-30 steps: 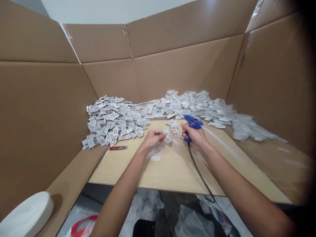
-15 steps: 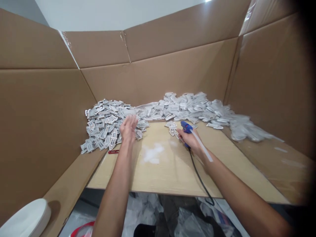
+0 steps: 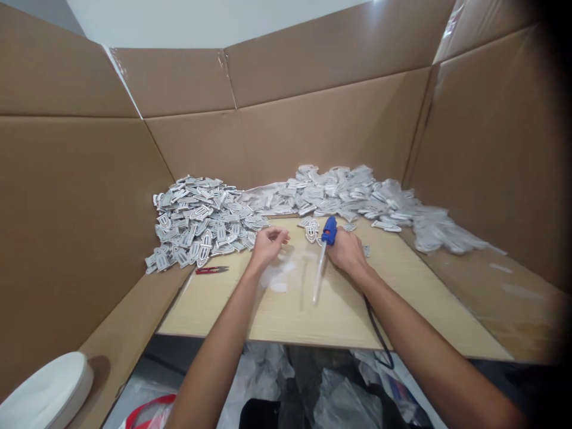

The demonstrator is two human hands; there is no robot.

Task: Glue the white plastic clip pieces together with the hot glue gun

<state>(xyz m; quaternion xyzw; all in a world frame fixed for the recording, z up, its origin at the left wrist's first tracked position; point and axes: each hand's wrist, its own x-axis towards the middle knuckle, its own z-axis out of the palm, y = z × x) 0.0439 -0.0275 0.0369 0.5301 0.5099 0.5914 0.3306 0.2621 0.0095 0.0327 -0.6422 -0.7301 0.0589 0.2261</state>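
Note:
My right hand point(image 3: 347, 250) is wrapped round a blue glue gun point(image 3: 329, 231), and a translucent glue stick point(image 3: 320, 275) juts from it toward me. Its black cord point(image 3: 374, 325) runs down past the board's front edge. My left hand point(image 3: 269, 245) is over the middle of the board, its fingers curled and pinched together; anything between them is too small to make out. A few loose grey-and-white flat pieces point(image 3: 311, 230) lie just beyond the glue gun. To the left of my left hand is a heap of the same flat pieces point(image 3: 203, 220).
Red thread snips point(image 3: 212, 270) lie before the left heap. Plastic-covered pieces point(image 3: 339, 193) are piled along the back and right. Tall cardboard walls point(image 3: 322, 137) enclose the pale board point(image 3: 286, 325). A white round object point(image 3: 53, 393) stands at lower left; whitish residue point(image 3: 277, 277) marks the board.
My left hand has moved right, away from the left heap, toward the board's middle. My right hand has turned the glue gun, so the stick now points toward me, clear of my forearm.

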